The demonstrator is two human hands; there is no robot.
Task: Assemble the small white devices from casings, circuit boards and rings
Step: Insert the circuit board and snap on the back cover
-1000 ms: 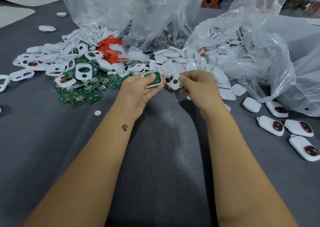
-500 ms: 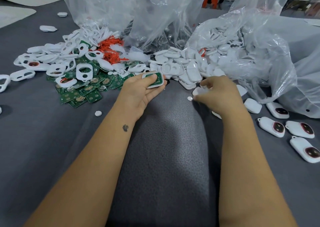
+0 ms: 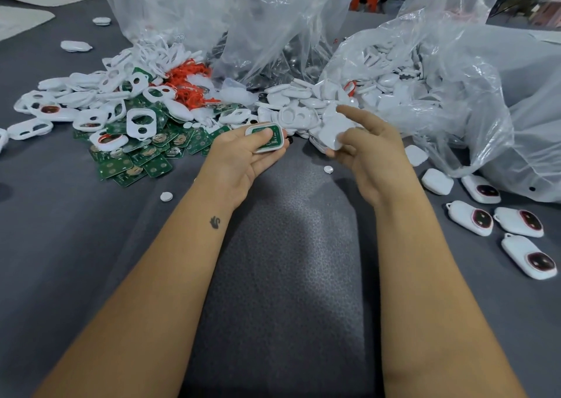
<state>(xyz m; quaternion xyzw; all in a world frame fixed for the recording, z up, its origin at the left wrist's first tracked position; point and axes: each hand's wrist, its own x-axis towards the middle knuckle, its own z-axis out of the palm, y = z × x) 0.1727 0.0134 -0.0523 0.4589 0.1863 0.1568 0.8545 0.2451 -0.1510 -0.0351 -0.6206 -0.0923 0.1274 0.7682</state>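
A grey table (image 3: pixel 60 246) fills the view, with a darker textured mat (image 3: pixel 282 276) running from 6 o'clock up toward the centre. Clear plastic bags (image 3: pixel 455 79) slump across 12 to 3 o'clock, the right-hand one spilling white casing halves (image 3: pixel 303 97) toward the middle. At 10 o'clock lies a heap of white frames with cut-outs (image 3: pixel 91 94), and just below it a spread of green circuit boards (image 3: pixel 136 161); a tangle of orange rings (image 3: pixel 188 85) sits at 11 o'clock between that heap and the bags.

Both bare forearms reach up from the bottom edge and converge near the centre. The left hand (image 3: pixel 239 158) lies palm up, its fingers curled under a white casing half with a green board seated in it (image 3: pixel 267 138), the thumb pressed flat on the board's face. Just to the right, at 1 o'clock from centre, the right hand (image 3: pixel 370 152) is turned on edge, index finger stretched forward, thumb and lower fingers pinching a plain white casing cover (image 3: pixel 332 132). The two parts are near each other, not touching.

At 3 to 4 o'clock, four finished white devices (image 3: pixel 467 217) with dark round windows lie on the table beside one plain casing (image 3: pixel 437 180). Two small white discs (image 3: pixel 166 196) rest near the mat's edges.
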